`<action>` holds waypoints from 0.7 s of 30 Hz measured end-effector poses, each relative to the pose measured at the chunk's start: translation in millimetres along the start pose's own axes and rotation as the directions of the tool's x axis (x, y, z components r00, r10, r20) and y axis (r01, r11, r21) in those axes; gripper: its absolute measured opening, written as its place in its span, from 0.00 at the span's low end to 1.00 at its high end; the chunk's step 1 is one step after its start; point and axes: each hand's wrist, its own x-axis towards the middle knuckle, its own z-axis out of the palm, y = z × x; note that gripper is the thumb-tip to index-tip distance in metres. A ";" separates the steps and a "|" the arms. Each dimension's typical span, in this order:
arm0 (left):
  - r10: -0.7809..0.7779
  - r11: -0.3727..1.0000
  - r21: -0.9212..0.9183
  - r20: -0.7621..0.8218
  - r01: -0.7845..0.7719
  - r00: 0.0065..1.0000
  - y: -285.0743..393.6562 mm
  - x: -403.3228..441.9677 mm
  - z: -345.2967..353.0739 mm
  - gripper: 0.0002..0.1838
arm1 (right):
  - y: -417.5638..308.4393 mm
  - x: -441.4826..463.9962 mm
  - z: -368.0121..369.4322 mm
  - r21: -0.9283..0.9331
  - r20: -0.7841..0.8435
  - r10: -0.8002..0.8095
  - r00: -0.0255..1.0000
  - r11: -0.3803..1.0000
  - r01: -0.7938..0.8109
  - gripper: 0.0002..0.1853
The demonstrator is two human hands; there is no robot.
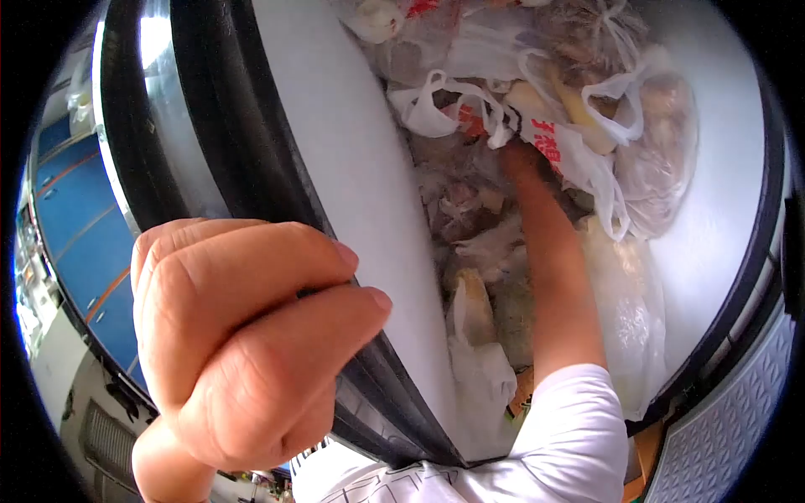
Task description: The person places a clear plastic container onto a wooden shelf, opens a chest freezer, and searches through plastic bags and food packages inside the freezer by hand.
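Observation:
My left hand (pixel 251 344) is close to the camera, its fingers curled in and the thumb pressed against them. It is in front of the black rim (pixel 226 109) of a chest freezer; whatever it grips, if anything, is hidden. My right hand (pixel 521 159) reaches down into the freezer, its fingers hidden among the bags. It touches a white plastic bag (pixel 579 155) with red printing. Beside it lies another white bag's knotted handle (pixel 432 109). Just right of it is a clear bag (pixel 662 159) with pale lumps inside.
Frosted white walls (pixel 335 142) enclose the pile of bagged food. A long clear bag (pixel 629 310) is by my right forearm, and a white bag (pixel 482 369) stands near the front. Outside on the left are blue cabinets (pixel 75 210); a grey textured panel (pixel 729 411) is at lower right.

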 end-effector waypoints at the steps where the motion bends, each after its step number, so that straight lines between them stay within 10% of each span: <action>1: 0.012 1.000 -0.003 -0.006 -0.012 1.000 0.2 0.3 0.4 0.07 | -13.2 -10.3 -19.6 -0.019 0.063 -0.039 0.997 0.999 0.040 0.11; 8: 0.021 0.999 0.028 -0.022 -0.020 1.000 1.4 0.1 0.1 0.09 | -129.1 -74.1 -99.7 0.197 -0.098 -0.213 0.972 0.953 0.229 0.13; 10: 0.009 0.999 0.042 -0.013 -0.009 1.000 1.2 0.0 -0.1 0.08 | -149.3 -55.5 -102.6 0.543 -0.252 -0.140 0.957 0.798 0.260 0.16; 21: 0.025 1.000 0.017 -0.030 -0.025 0.999 -0.7 -2.9 1.4 0.09 | -92.4 -3.2 -221.6 0.664 -0.362 -0.051 0.931 0.686 0.296 0.14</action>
